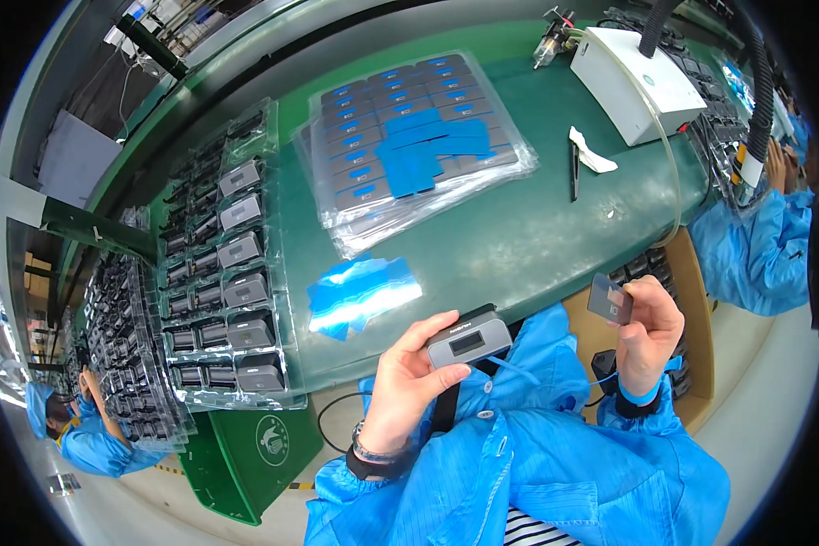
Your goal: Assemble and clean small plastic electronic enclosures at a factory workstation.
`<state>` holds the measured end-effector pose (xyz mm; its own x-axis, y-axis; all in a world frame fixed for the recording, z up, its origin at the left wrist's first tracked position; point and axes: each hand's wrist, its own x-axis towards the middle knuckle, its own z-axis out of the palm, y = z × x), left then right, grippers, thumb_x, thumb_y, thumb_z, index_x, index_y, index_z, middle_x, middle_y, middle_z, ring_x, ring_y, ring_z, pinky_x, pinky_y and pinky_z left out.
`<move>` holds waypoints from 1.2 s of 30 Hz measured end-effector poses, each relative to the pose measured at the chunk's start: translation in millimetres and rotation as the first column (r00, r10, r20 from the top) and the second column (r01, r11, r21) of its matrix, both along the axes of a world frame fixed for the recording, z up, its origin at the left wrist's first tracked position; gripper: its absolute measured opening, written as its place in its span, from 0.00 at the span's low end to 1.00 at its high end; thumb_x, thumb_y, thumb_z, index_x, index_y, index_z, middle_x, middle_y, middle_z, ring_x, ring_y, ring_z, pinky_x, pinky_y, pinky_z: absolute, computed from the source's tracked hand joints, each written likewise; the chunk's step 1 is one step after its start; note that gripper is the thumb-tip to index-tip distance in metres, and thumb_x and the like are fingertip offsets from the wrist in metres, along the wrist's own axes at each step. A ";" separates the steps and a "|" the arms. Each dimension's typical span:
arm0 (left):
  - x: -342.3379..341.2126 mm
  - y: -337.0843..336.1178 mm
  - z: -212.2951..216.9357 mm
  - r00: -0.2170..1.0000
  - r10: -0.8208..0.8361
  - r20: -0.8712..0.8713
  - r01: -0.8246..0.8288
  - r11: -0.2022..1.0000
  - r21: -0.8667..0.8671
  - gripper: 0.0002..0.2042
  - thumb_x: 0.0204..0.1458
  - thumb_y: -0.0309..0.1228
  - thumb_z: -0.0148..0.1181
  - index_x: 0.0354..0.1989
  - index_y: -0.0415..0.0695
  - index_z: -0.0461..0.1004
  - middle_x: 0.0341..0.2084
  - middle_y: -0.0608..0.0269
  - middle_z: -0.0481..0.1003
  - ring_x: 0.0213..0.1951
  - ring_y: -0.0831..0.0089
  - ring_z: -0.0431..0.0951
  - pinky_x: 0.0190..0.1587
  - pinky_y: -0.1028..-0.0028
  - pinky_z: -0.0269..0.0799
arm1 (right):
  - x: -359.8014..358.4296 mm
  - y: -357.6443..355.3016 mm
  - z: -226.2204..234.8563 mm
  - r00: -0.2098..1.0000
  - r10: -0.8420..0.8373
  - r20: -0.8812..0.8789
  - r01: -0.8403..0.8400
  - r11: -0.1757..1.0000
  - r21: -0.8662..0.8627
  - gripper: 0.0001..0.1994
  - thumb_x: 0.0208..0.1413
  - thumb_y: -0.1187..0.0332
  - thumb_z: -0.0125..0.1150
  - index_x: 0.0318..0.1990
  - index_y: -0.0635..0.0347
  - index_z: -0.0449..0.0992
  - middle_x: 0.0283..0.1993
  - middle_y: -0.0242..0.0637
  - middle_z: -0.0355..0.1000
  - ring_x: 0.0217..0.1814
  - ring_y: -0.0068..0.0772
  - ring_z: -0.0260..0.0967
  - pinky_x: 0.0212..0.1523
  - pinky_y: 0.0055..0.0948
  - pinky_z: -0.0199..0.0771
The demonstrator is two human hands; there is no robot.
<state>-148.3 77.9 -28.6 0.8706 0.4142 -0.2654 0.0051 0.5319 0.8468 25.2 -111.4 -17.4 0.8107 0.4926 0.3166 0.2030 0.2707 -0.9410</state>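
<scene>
My left hand (404,389) is closed around the end of a small grey electronic device (490,336), which has a rounded case and a dark rectangular window facing up. Its thumb presses along the lower edge of the case. To the right, my right hand (653,337) pinches a thin dark rectangular panel (604,302) between thumb and fingers. A gap separates the panel from the device. Both are held over my lap, near the front edge of the green table (555,246). A blue wrist strap (640,397) circles my right wrist.
Clear trays of similar grey devices (246,289) stand at left. Stacked sheets of dark panels (348,155) with blue film pieces (437,146) lie ahead, a shiny blue film (364,289) nearer. Beyond are black tweezers (574,171) and a white box (632,86). A cardboard box (696,364) sits right.
</scene>
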 end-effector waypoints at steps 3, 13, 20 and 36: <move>-0.9 0.6 -0.8 1.000 -0.006 0.005 0.006 1.000 0.000 0.28 0.42 0.13 0.61 0.55 0.36 0.63 0.48 0.61 0.64 0.51 0.70 0.68 0.52 0.75 0.67 | -1.0 -0.2 0.5 1.000 0.011 -0.011 -0.012 1.000 -0.006 0.27 0.42 0.55 0.70 0.45 0.65 0.72 0.36 0.32 0.65 0.33 0.21 0.66 0.30 0.17 0.66; -2.6 -1.5 5.2 0.996 -0.088 -0.007 0.088 0.990 0.110 0.27 0.41 0.11 0.58 0.54 0.38 0.64 0.47 0.60 0.62 0.50 0.67 0.70 0.47 0.70 0.74 | -10.0 34.0 21.7 0.804 0.480 0.352 -0.281 0.827 -0.486 0.20 0.33 0.71 0.72 0.39 0.59 0.78 0.32 0.37 0.70 0.29 0.32 0.68 0.27 0.25 0.67; -7.2 -3.3 2.2 0.994 -0.101 0.030 0.097 0.990 0.103 0.26 0.42 0.11 0.57 0.53 0.38 0.64 0.48 0.62 0.60 0.51 0.66 0.69 0.49 0.69 0.73 | -15.0 44.4 20.7 0.732 0.570 0.373 -0.309 0.767 -0.563 0.20 0.34 0.69 0.72 0.40 0.57 0.77 0.34 0.36 0.68 0.31 0.32 0.68 0.29 0.27 0.68; -8.0 -3.5 4.2 0.987 -0.159 -0.016 0.159 0.963 0.217 0.27 0.47 0.11 0.50 0.58 0.41 0.55 0.48 0.60 0.53 0.49 0.69 0.66 0.50 0.74 0.70 | -18.1 56.1 22.3 0.704 0.614 0.358 -0.282 0.703 -0.653 0.19 0.35 0.71 0.70 0.40 0.58 0.76 0.34 0.36 0.67 0.31 0.33 0.67 0.29 0.28 0.68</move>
